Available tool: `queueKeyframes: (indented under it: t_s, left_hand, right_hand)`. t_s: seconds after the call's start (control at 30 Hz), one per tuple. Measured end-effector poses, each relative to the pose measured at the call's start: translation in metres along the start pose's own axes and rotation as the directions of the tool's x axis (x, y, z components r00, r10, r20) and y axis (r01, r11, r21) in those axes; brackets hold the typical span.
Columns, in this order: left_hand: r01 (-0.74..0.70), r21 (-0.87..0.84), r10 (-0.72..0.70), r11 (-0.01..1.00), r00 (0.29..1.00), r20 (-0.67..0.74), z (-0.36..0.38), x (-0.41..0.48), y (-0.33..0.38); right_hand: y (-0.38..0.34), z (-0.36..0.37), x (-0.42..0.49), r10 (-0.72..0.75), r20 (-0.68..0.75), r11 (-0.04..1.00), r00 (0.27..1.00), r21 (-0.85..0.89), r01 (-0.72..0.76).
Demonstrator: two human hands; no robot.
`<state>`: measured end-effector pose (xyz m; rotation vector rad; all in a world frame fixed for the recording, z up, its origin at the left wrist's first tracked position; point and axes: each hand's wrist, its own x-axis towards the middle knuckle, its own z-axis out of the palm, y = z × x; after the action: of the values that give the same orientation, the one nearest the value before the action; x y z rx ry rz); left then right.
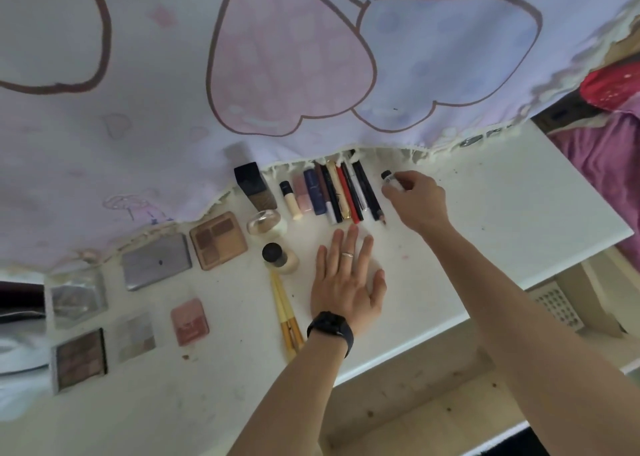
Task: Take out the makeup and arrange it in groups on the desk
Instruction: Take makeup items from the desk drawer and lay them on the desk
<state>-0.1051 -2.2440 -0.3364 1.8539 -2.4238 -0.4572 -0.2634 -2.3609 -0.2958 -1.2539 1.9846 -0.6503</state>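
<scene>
Makeup tube (392, 181): small and pale with a black cap, just right of the pencil row (349, 192) at the back of the bench (485, 220), close under the hem of the printed cloth (277, 57). Whether it touches the bench I cannot tell.
Right hand (415, 201): fingers curled round the tube's body, with the cap end sticking out toward the row.
Left hand (346, 282): flat on the bench, fingers straight and spread, holding nothing. The fingertips lie just short of the pencil ends.
Handling: probably light, stiff, smooth plastic. Being round, it would likely roll once let go, so it wants laying lengthwise against the last pencil.
Where to hold: mid-body rather than by the cap, which might pull off.
Other groups: palettes (218, 241) lie to the left. A dark square bottle (254, 187), round jar (265, 223) and small capped bottle (280, 258) sit in the middle. Yellow-handled brushes (287, 317) lie beside the left hand.
Fragile ones: the glassy jar and the pressed-powder palettes would likely crack if dropped, so they are best lifted flat, by the edges.
Progress: most pieces look sorted, and this tube seems among the last.
</scene>
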Motion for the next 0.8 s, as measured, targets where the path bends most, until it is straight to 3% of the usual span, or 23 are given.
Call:
queueKeyframes:
  t_s: [0.33,0.8]
  left_hand:
    - [0.003,-0.004,-0.003,1.000,1.000,-0.020,0.003,-0.001,-0.001]
    - [0.017,0.002,-0.017,1.000,1.000,0.016,0.004,-0.001,-0.002]
  right_hand:
    - [-0.010,0.011,-0.003,-0.102,0.020,0.995,0.995,0.014,0.102]
    - [-0.005,0.008,-0.007,-0.105,0.071,0.994,0.992,0.047,0.102]
